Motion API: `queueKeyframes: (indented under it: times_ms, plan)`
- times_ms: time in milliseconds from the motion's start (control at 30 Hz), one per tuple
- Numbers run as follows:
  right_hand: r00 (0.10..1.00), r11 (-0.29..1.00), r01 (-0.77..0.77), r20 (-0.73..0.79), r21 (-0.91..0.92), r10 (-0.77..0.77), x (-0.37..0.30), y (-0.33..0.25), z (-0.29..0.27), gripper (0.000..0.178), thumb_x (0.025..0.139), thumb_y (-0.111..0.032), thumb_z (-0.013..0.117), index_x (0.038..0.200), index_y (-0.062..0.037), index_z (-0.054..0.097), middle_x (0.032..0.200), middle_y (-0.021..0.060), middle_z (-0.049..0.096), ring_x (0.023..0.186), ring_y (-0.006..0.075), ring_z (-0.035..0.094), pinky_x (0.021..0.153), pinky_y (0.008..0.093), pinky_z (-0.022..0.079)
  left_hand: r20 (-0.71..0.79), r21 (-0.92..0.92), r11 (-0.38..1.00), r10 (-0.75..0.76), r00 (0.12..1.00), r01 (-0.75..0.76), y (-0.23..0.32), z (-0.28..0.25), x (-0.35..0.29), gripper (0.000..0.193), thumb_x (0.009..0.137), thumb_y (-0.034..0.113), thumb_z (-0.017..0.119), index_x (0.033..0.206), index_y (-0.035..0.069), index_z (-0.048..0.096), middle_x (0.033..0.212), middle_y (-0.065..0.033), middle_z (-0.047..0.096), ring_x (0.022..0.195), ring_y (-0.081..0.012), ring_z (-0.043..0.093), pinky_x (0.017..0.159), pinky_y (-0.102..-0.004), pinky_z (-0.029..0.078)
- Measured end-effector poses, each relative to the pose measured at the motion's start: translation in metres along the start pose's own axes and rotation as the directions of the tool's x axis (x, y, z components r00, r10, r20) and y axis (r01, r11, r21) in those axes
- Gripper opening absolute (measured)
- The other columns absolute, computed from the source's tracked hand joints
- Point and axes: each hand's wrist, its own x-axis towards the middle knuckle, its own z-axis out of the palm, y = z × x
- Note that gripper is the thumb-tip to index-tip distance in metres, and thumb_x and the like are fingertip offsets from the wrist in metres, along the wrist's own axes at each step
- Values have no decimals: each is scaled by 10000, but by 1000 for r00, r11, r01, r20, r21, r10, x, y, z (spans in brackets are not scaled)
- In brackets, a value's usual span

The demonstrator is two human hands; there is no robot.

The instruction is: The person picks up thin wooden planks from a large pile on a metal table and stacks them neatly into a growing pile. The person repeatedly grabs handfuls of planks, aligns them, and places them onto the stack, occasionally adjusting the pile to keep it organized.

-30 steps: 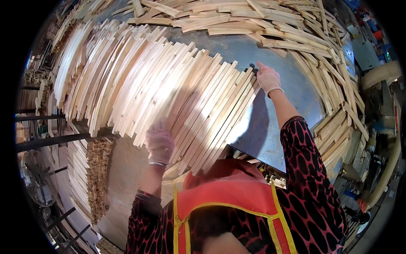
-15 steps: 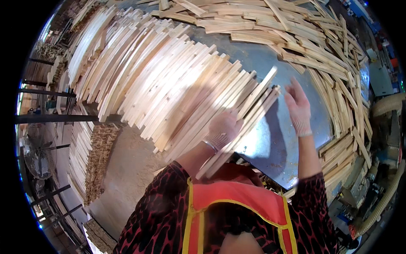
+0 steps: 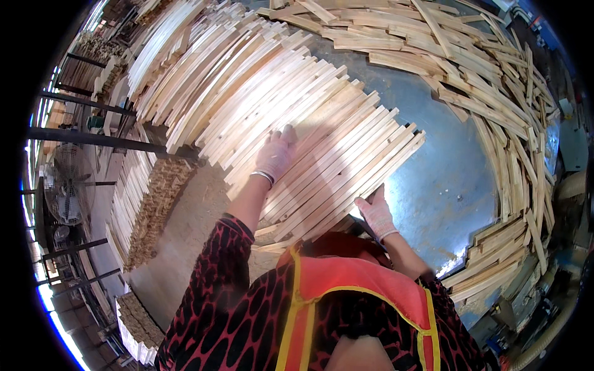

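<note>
- Our left hand (image 3: 276, 153) lies palm down upon the row of wooden strips (image 3: 346, 145), with its fingers a little spread; it pinches nothing, and we judge that such flat contact steadies the strips from above.
- Our right hand (image 3: 375, 214) is at the near part of the row's outer right side, thumb and fingers parted. Whether its thumb really touches the last strip, we cannot tell surely from this angle.
- The strips lie side by side, slanting away from us to the upper right. This close order probably lets each strip support its neighbour.
- Their ends do not make one straight edge: on both sides they go in small steps.
- To the right of the row, the metal surface of the counter (image 3: 439, 170) shows, so our right hand seems to have room for moving sideways.
- This room becomes narrower at the far side, where the loose boards (image 3: 476, 71) curve around it, many lying crosswise.
- At the left, a dark bar (image 3: 99, 141) reaches toward the row, near a stack of strips (image 3: 162, 204), so there we have less freedom.
</note>
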Motion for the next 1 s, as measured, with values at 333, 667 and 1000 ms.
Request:
queueKeyframes:
  times_ms: [333,667,1000]
  plan:
    - [998,982,65,-32,176,-61,8,11,-3,1058,934,-333,750,1663,42,81,1052,224,745,916,317,735,806,414,580,118,167,980,-128,985,108,68,-44,-28,498,959,351,691,1350,52,623,1136,-123,731,1085,-318,712,926,-446,600]
    - [816,925,381,-471,1,-336,61,-98,-105,717,982,-161,694,1603,32,391,1068,85,656,958,162,626,893,291,523,-104,118,992,-28,994,40,-51,-68,48,552,934,248,703,1445,167,511,1180,-124,689,1074,-346,677,873,-483,571]
    - [895,818,59,-333,-572,-298,250,-200,-124,575,988,-296,620,1502,-47,557,1447,240,636,1326,384,620,1109,436,494,104,8,966,254,961,-257,40,-12,-14,394,991,233,582,1365,109,568,1140,-109,686,1113,-267,672,885,-423,518]
